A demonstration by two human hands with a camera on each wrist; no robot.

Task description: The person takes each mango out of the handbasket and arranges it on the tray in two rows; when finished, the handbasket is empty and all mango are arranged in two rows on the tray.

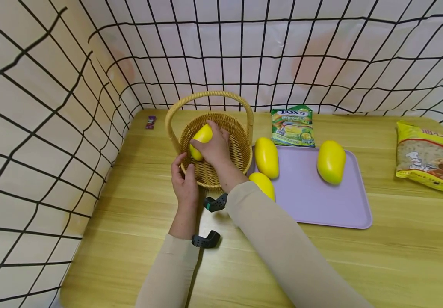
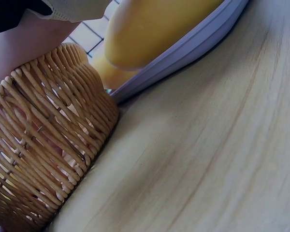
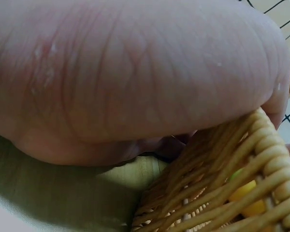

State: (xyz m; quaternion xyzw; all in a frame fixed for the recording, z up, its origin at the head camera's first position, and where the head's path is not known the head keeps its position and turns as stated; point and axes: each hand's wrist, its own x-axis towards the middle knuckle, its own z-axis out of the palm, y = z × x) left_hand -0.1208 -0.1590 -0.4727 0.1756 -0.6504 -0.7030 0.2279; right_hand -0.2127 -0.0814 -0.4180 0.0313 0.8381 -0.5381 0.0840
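A wicker basket with a tall arched handle stands on the table. Inside it, my right hand grips a yellow mango, thumb toward me and fingers over its far side. My left hand holds the basket's near left rim, its thumb lapping over the edge. In the left wrist view the woven wall fills the left side. The right wrist view shows mostly the heel of my right hand at the rim, with yellow showing through the weave.
Right of the basket lies a lilac tray with a mango on its right and two mangoes at its left edge. Behind it is a green Fox's packet. A yellow food bag lies far right, a small purple wrapper back left.
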